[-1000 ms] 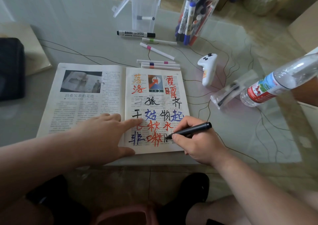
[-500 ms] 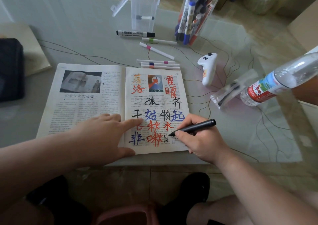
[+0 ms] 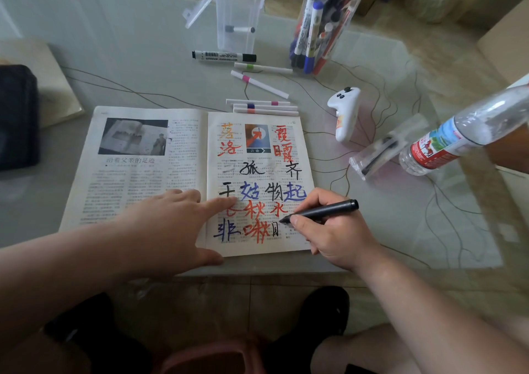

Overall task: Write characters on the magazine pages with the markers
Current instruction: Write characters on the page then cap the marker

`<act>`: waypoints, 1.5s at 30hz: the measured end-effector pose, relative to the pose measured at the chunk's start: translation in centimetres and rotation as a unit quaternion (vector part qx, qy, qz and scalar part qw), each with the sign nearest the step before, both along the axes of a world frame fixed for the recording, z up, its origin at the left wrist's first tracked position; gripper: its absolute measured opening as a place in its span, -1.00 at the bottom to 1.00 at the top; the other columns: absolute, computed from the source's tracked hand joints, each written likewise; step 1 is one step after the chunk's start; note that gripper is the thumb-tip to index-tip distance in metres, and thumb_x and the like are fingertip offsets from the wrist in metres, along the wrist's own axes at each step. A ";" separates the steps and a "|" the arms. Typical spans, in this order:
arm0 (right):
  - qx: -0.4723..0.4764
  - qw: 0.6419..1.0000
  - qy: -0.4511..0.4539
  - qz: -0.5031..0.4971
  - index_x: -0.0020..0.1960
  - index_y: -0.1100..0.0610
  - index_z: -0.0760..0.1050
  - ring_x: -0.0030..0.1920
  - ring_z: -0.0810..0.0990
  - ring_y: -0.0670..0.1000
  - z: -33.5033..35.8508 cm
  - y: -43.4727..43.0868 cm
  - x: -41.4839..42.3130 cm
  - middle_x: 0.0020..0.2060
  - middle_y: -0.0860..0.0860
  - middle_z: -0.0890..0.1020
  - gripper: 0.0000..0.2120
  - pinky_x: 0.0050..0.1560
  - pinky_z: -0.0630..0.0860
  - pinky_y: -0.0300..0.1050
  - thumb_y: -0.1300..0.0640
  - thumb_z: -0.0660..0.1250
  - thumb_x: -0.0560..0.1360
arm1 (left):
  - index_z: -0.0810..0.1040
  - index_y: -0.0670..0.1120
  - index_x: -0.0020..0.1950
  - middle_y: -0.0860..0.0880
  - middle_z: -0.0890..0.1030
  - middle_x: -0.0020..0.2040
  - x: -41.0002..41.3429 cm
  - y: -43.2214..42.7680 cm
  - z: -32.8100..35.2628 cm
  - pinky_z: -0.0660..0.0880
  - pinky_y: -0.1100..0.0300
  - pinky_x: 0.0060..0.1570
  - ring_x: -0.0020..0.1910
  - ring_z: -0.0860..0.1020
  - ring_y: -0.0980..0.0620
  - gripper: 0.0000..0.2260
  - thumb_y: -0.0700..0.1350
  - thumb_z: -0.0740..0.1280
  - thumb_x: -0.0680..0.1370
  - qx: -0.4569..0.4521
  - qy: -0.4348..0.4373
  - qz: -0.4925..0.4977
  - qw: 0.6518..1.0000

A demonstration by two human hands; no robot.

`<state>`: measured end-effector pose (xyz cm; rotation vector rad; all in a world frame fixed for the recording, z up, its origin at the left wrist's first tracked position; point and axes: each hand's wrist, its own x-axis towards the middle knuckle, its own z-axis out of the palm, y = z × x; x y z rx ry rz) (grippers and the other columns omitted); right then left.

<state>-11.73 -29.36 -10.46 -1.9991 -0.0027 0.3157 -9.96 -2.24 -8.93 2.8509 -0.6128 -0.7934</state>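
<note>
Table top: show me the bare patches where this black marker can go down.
Bare glass lies right of the magazine, between the right hand gripping the black marker and the water bottle, and behind the left page, up to the clear box. Crowded behind the right page: loose markers, the white controller and the marker jar.

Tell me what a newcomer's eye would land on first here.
The open magazine in the middle of the table, its right page covered in big red, blue, black and orange characters. At that page's lower right, the right hand holds a black marker tip-down, while the left hand presses the pages flat.
</note>
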 end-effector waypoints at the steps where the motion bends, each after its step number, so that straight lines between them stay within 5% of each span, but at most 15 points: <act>1: -0.002 1.000 0.002 -0.001 -0.14 0.18 0.52 -0.57 0.49 -0.10 0.0 0.0 0.0 -0.55 -0.12 0.55 -0.88 -0.48 0.42 -0.19 0.29 0.45 0.52 | -0.19 0.43 0.51 0.18 0.39 0.16 0.0 0.0 0.0 0.46 0.14 0.14 0.25 0.42 0.09 -0.16 0.52 0.23 0.39 0.000 0.000 0.000 1.000; 9: -0.009 0.999 0.026 0.017 -0.16 0.20 0.57 -0.50 0.53 -0.08 0.4 0.3 0.1 -0.48 -0.10 0.59 -0.90 -0.46 0.51 -0.10 0.29 0.49 0.48 | -0.18 0.43 0.51 0.19 0.40 0.15 0.1 0.0 -0.1 0.45 0.16 0.13 0.24 0.43 0.10 -0.17 0.52 0.23 0.40 -0.005 0.000 -0.001 1.000; 17: -0.015 0.999 0.043 0.027 -0.27 0.14 0.52 -0.51 0.53 -0.19 0.4 0.2 0.2 -0.52 -0.18 0.56 -0.77 -0.48 0.37 -0.36 0.37 0.47 0.46 | -0.20 0.45 0.49 0.19 0.36 0.11 0.1 0.0 -0.2 0.48 0.13 0.15 0.22 0.43 0.08 -0.17 0.52 0.23 0.39 -0.007 0.008 0.002 1.000; 28: -0.012 1.000 0.011 -0.011 -0.15 0.20 0.52 -0.57 0.50 -0.03 0.0 0.0 0.2 -0.56 -0.07 0.54 -0.89 -0.45 0.46 -0.12 0.28 0.44 0.51 | -0.19 0.46 0.49 0.20 0.36 0.10 0.1 0.0 -0.1 0.46 0.14 0.12 0.22 0.43 0.09 -0.18 0.51 0.24 0.40 -0.005 0.006 0.003 1.000; 45: -0.035 0.999 0.013 0.007 -0.18 0.16 0.53 -0.50 0.53 -0.14 0.2 0.1 0.2 -0.51 -0.16 0.57 -0.86 -0.42 0.42 -0.23 0.28 0.48 0.48 | -0.18 0.44 0.50 0.19 0.37 0.11 0.1 -0.1 0.0 0.45 0.14 0.12 0.24 0.43 0.08 -0.17 0.51 0.25 0.40 0.000 0.007 0.005 1.000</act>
